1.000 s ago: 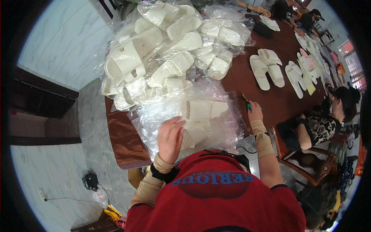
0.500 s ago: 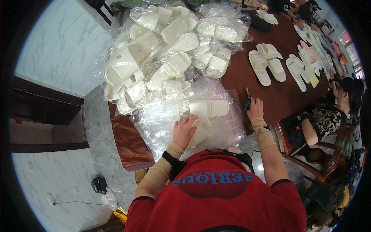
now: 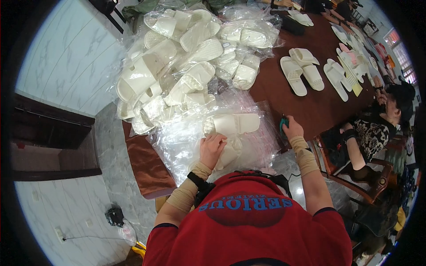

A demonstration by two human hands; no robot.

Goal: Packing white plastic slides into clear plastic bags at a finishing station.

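Observation:
Two white slippers lie before me on a stack of clear plastic bags [image 3: 173,153]. The farther white slipper [image 3: 242,123] lies crosswise, its toe strap to the right. My left hand [image 3: 212,150] is at the left end of the nearer white slipper [image 3: 230,154], fingers bent and closed on its edge; the hand hides part of it. At the right of the bags, over the brown tablecloth, my right hand [image 3: 292,127] is closed round the green handles of small scissors [image 3: 283,123]. Their blades hardly show.
A big heap of bagged white slippers [image 3: 191,57] fills the table's far left. Loose white slippers [image 3: 301,71] lie on the brown cloth [image 3: 275,95] at the right. A person [image 3: 377,128] sits by a wooden chair [image 3: 355,177] at the right; others work farther back.
My right hand has closed round the scissors' green handles and turned them from beside the fingers into its grip. My left hand's fingers have drawn closer together at the slipper.

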